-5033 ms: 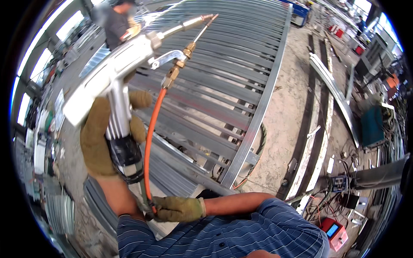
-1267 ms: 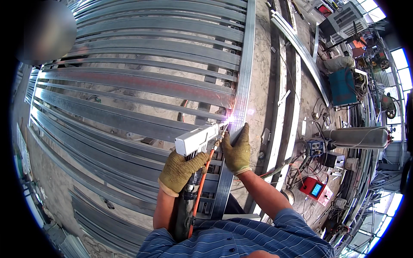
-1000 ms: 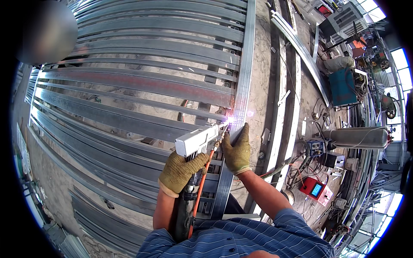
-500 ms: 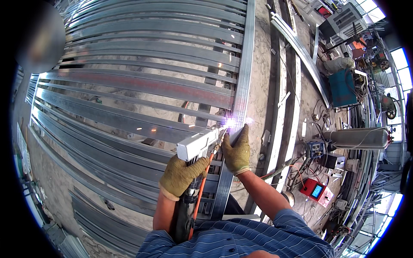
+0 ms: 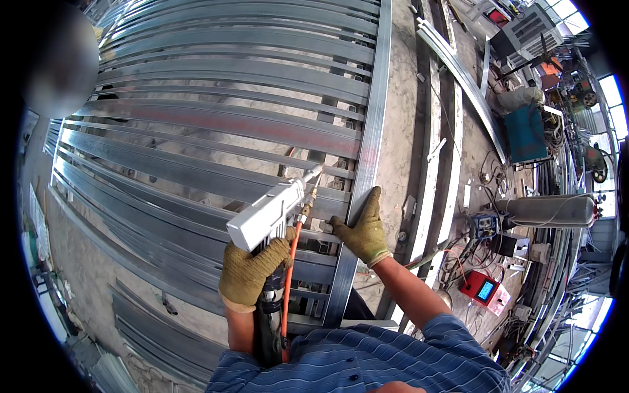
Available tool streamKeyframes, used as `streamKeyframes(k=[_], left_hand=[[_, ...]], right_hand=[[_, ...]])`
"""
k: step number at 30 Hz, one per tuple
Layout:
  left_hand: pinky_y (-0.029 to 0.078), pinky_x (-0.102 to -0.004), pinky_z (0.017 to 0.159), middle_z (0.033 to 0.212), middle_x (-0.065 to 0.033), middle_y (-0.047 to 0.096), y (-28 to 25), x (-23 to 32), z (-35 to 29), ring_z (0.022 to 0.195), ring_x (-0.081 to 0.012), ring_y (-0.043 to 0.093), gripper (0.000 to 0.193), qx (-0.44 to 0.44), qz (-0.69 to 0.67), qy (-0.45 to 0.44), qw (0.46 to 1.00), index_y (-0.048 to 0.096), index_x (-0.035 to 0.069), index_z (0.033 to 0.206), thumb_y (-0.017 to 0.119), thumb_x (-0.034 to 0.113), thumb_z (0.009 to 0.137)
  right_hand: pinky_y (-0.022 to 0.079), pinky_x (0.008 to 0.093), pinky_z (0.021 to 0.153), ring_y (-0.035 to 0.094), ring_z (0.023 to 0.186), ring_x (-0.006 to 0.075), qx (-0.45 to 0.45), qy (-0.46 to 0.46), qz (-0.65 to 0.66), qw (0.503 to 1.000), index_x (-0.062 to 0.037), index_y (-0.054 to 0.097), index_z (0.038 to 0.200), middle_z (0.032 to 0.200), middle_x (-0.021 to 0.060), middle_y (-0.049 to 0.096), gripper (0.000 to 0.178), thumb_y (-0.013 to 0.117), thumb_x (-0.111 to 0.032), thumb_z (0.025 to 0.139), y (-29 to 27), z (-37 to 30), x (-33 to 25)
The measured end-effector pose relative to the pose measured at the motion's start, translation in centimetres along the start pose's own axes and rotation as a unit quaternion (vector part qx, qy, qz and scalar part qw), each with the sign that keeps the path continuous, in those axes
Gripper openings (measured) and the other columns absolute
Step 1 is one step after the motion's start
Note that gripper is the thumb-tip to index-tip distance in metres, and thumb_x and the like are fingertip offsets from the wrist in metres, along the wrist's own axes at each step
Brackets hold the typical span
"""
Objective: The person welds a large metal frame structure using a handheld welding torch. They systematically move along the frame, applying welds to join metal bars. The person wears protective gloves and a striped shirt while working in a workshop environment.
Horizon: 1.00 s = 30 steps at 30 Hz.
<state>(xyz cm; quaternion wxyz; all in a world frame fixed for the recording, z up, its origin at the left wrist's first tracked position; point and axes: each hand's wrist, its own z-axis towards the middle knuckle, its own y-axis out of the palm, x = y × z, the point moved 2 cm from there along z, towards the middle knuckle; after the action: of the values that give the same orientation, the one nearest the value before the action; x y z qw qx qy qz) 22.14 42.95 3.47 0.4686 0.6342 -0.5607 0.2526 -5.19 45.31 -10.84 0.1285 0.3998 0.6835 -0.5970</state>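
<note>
My left hand (image 5: pixel 252 272), in a mustard work glove, is wrapped round the handle of a welding gun (image 5: pixel 268 213). The gun has a pale boxy body, and its nozzle points up and right over the slats, with no arc at the tip. A dark cable and an orange hose (image 5: pixel 290 281) run from it toward my body. My right hand (image 5: pixel 363 232), gloved alike, lies with thumb and fingers apart across the long steel side rail (image 5: pixel 368 177). Galvanised steel slats (image 5: pixel 229 134) meet this rail from the left, one carrying a reddish stain.
Long steel beams (image 5: pixel 429 177) lie on the floor right of the frame. Further right are a teal machine (image 5: pixel 524 134), a grey gas cylinder (image 5: pixel 550 211), a red box with a lit screen (image 5: pixel 483 288) and tangled cables. More steel lengths (image 5: pixel 157 327) lie at lower left.
The bright arc and sparks at the rail have gone out. My left hand has drawn the welding gun leftward, away from the rail. My right hand's thumb has spread wider.
</note>
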Motion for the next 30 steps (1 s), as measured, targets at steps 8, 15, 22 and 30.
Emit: streamKeyframes(k=[8,15,22,30], left_hand=[[0.064,-0.0319,0.072,0.12,-0.017,0.082,-1.2,-0.4,-0.7,0.084,-0.0179,0.076,0.052,0.01,-0.021,0.006,1.0,0.065,-0.007,0.15,0.078,0.0,0.1],[0.064,-0.0312,0.073,0.118,-0.0165,0.083,-1.4,-0.5,-0.9,0.087,-0.0179,0.077,0.051,0.009,-0.001,-0.01,1.0,0.066,-0.006,0.149,0.08,0.002,0.101],[0.063,-0.0333,0.065,0.115,-0.0205,0.08,-1.6,-2.5,-0.7,0.075,-0.0211,0.076,0.046,-0.013,-0.022,-0.015,1.0,0.065,-0.005,0.147,0.077,0.004,0.103],[0.059,-0.0292,0.067,0.103,-0.0091,0.08,0.6,-4.3,0.0,0.079,-0.0127,0.074,0.043,-0.051,-0.016,-0.076,0.996,0.072,-0.005,0.14,0.085,0.012,0.103]], right_hand=[[0.041,0.0482,0.131,0.036,0.162,0.0571,-0.021,-0.01,-0.079,0.997,0.014,-0.008,0.174,0.179,0.0439,0.017,0.142,0.09,-0.039,0.085,0.1,0.0,0.6],[0.053,0.0528,0.119,0.054,0.147,0.0598,-0.019,0.059,-0.069,0.996,0.012,-0.005,0.175,0.171,0.0446,0.034,0.141,0.09,-0.035,0.082,-0.6,-0.6,-2.0],[0.051,0.0517,0.121,0.053,0.149,0.058,0.003,0.046,-0.079,0.996,0.0118,-0.001,0.175,0.168,0.0428,0.04,0.139,0.09,-0.034,0.082,-0.5,-0.5,-2.0],[0.038,0.0481,0.133,0.04,0.161,0.055,0.057,0.037,0.045,0.997,0.0109,0.006,0.176,0.172,0.0426,0.035,0.129,0.088,-0.027,0.084,1.3,-1.7,-0.3]])
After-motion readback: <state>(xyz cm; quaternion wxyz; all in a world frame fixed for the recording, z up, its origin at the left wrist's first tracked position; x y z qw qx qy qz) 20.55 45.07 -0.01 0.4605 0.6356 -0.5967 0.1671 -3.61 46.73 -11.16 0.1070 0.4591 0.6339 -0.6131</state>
